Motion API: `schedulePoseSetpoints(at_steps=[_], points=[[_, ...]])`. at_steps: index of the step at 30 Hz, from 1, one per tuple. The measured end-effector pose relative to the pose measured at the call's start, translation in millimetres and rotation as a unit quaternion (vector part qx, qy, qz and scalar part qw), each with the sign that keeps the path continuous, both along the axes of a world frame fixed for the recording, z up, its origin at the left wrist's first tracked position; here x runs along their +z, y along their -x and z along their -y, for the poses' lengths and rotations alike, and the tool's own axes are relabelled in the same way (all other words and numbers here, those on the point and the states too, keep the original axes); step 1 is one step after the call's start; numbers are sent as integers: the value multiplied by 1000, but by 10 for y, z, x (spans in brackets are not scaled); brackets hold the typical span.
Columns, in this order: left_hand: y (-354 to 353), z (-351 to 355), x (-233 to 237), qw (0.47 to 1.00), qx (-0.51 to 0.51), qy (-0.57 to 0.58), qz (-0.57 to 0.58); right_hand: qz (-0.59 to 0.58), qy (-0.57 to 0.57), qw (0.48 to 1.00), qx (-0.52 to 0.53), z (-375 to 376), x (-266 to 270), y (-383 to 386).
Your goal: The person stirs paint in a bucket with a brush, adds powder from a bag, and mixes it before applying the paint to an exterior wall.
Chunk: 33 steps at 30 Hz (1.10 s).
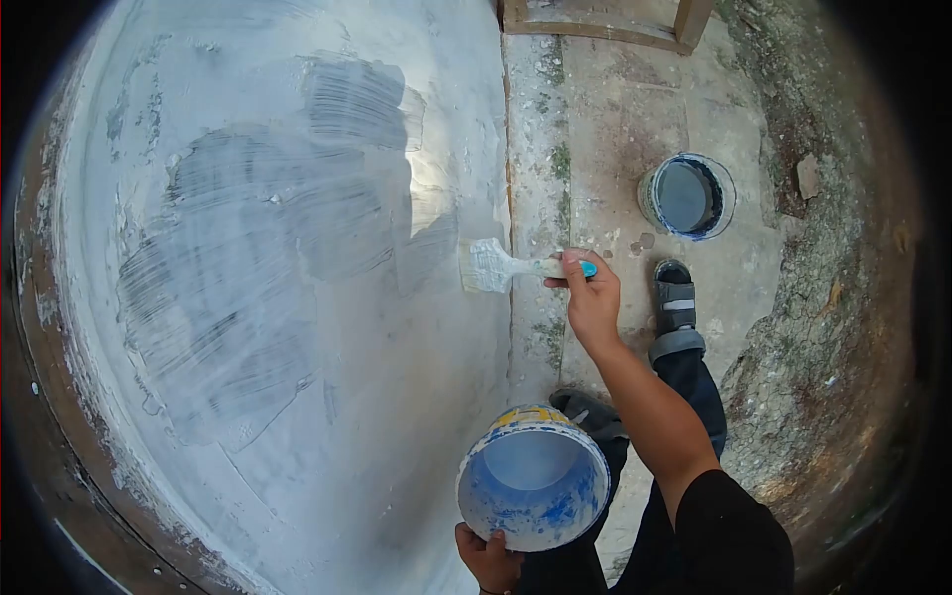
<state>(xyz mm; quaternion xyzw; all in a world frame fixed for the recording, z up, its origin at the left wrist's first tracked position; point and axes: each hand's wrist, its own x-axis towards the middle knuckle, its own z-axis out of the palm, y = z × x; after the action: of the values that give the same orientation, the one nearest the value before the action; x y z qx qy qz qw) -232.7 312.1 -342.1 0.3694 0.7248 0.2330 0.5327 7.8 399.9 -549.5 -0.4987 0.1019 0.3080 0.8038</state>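
My right hand [590, 293] grips a wide paintbrush [493, 266] by its handle, with a turquoise end showing past the fingers. White paint coats the brush head, and its bristles are at the surface of the white wall [367, 426]. Low in the view, my left hand [489, 561] holds a paint bucket [555, 504] by the rim, thumb over the edge. Blue smears cover the bucket's inner wall, and pale liquid lies inside it. Streaky grey-white brush strokes [278, 198] mark the wall to the left of the brush.
A second bucket [686, 196] with grey liquid stands on the concrete floor [625, 119], near my sandalled foot [676, 302]. A wooden frame [600, 38] is at the top. Rough, mossy ground [793, 327] runs along the right, with a stone [808, 176] on it.
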Motion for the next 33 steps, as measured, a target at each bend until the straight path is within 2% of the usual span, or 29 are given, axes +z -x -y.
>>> schedulePoseSetpoints(at_steps=[2,4,7,11,16,21,24,25,27,29,31,33], points=[[-34,5,172,1000,-3,-16,6,57,7,998,16,-97,462,133],[-144,-24,411,998,-11,25,-54,134,35,990,19,-174,921,191],[-105,4,653,999,-5,18,-37,112,-16,994,-4,-189,1456,155],[-44,28,930,999,-15,31,-34,129,-49,990,17,-39,2055,49],[47,-18,1072,998,-24,-60,11,79,-108,990,-42,476,2488,-378],[-98,-189,1134,997,-74,-22,20,46,-130,990,-20,1158,2695,-663],[-251,-305,1042,995,-79,-39,50,146,-90,984,37,1382,2949,-628],[-300,-347,1021,992,-83,-59,72,211,-82,970,89,1422,3041,-629],[-367,-415,1020,992,-87,-35,84,403,-10,897,182,1428,3154,-612],[-507,-493,968,981,-106,-94,130,476,33,812,337,1286,3360,-647],[-568,-557,892,976,-114,-109,152,528,32,758,382,1116,3303,-586],[-668,-577,929,968,-129,-117,180,566,66,729,380,1000,3336,-508]])
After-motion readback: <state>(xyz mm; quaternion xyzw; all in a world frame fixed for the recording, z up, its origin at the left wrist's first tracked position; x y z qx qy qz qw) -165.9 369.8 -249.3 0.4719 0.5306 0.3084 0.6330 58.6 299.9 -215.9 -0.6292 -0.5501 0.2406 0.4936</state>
